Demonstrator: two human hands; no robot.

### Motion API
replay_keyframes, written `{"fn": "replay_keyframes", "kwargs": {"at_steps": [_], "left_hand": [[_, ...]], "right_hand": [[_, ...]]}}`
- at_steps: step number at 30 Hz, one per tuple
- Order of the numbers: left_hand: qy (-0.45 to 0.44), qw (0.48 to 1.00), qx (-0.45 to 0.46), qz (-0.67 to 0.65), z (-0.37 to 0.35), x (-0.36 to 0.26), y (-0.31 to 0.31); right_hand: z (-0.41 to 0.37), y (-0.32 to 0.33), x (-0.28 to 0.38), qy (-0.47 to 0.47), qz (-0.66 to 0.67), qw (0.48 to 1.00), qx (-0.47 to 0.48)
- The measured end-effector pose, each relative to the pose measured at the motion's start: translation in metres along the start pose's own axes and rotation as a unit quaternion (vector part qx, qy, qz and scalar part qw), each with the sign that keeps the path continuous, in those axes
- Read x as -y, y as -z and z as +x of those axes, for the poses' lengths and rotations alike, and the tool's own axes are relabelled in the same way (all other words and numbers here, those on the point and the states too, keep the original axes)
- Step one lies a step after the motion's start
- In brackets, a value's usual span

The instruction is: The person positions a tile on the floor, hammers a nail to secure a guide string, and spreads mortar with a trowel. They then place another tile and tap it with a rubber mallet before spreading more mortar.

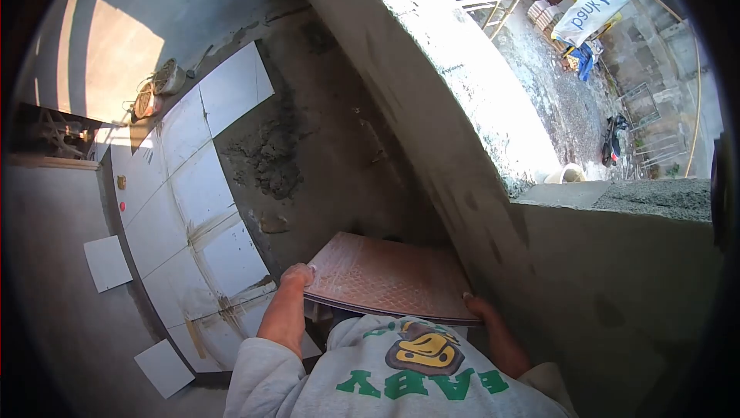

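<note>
A reddish-brown tile (397, 273), its dusty, grid-patterned back facing up, is held in front of my body; its near edge looks layered, and I cannot tell if it is more than one tile. My left hand (298, 273) grips its left edge, with the thumb on top. At the right corner my right hand (479, 308) is closed round the edge, its fingers mostly hidden underneath. Left of the held tile, white tiles (202, 187) lie on the floor in rows. A heap of grey mortar (270, 157) sits beside them.
A low wall (416, 102) runs diagonally on the right, with a white container (569, 174) on its ledge. Two buckets (168, 77) stand at the upper left. Loose white tiles (108, 263) lie at the far left. Beyond the wall are a banner (593, 13) and poles.
</note>
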State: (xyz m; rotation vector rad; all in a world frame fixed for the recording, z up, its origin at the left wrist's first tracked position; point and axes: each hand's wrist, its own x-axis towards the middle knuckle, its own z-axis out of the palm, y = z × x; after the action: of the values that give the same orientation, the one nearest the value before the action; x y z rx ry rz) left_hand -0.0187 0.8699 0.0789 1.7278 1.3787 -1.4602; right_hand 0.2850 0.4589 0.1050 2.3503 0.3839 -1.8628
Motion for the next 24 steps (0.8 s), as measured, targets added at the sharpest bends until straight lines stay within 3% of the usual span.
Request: {"fn": "replay_keyframes", "kwargs": {"at_steps": [2,8,13,20,24], "left_hand": [[-0.036,0.999,0.0,0.001,0.013,-0.014,0.025],[-0.089,0.993,-0.036,0.07,0.035,-0.073,0.133],[-0.112,0.981,-0.07,0.141,0.046,-0.125,0.195],[-0.099,0.976,-0.077,0.178,0.056,-0.209,0.242],[-0.1,0.975,-0.07,0.188,0.153,-0.247,0.213]], "right_hand": [[0.015,-0.021,-0.011,-0.101,0.09,0.99,-0.037],[-0.011,-0.047,0.041,-0.169,0.165,0.97,-0.064],[0.006,-0.088,0.067,-0.162,0.254,0.952,-0.046],[0.038,-0.073,0.122,-0.09,0.398,0.903,-0.137],[0.079,-0.051,0.124,-0.088,0.424,0.889,-0.148]]}}
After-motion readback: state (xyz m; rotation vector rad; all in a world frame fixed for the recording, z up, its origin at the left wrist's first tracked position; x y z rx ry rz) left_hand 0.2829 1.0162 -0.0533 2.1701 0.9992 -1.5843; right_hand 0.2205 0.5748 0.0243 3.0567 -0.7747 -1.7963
